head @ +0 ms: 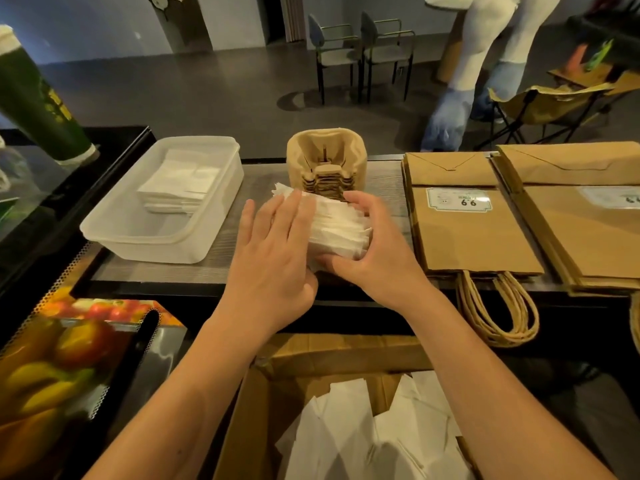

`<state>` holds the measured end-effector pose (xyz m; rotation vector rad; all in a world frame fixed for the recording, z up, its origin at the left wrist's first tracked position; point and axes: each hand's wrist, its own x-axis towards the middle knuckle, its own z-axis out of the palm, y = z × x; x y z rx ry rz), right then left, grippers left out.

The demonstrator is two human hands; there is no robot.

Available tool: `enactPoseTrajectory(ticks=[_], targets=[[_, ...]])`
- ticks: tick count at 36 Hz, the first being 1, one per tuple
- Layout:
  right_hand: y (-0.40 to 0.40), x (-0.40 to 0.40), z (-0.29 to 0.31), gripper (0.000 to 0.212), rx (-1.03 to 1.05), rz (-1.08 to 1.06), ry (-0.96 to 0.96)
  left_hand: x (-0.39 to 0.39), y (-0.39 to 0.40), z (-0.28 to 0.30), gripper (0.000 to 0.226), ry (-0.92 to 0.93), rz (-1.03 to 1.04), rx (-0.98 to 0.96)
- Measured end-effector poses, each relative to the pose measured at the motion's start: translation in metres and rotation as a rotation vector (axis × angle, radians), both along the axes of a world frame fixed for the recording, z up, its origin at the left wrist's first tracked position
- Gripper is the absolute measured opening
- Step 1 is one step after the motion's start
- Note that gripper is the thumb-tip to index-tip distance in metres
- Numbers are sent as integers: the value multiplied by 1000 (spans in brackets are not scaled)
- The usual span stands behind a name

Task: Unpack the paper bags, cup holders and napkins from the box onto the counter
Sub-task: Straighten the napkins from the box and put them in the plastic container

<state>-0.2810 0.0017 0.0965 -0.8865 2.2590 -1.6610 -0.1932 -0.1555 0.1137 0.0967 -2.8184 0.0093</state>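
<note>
Both hands meet on a stack of white napkins [337, 230] at the middle of the counter [221, 258]. The left hand [273, 258] lies over the stack's left side with its fingers straight and slightly spread, the thumb tucked at the near edge. The right hand [377, 244] cups the right side — fingers curled round the far end, thumb pressed along the near edge. Just beyond the napkins stands a stack of cup holders [325, 164], upright (nested one in another). To the right lie two flat piles of paper bags [474, 226], their twisted handles hanging over the near edge. To the left sits a clear tub [214, 216] with more folded white paper inside. Below the counter, near the person, the box [332, 355] stands open — loose white sheets still lie in it. Left of the box a fruit picture [69, 344] shows.
</note>
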Motion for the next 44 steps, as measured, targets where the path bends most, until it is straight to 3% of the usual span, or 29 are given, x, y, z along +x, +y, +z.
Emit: enactPoseTrajectory(ticks=[6,8,11,13,19,27,34,40,44], targets=[[-4,3,1,95,-15,-11,-1,-5,2,1,101,-10,-124,38],[-3,2,0,88,-34,-41,1,-4,-7,2,106,26,-46,249],[0,2,-1,82,-38,-55,-11,1,-20,-1,106,52,127,851],[1,2,-2,81,-35,-38,-17,-1,-25,-3,104,26,168,1147],[4,4,0,76,-30,23,-28,-18,-35,6,102,-24,83,1418],[-4,2,1,91,-32,25,-32,-12,-23,5,98,-48,-15,1574],[1,1,-3,96,2,32,-42,-3,-19,-1,98,2,-47,1601],[-5,0,7,81,-59,-19,21,0,-10,4,93,74,-127,1526],[-3,-2,3,91,-41,14,29,1,-18,0,91,131,-12,1203]])
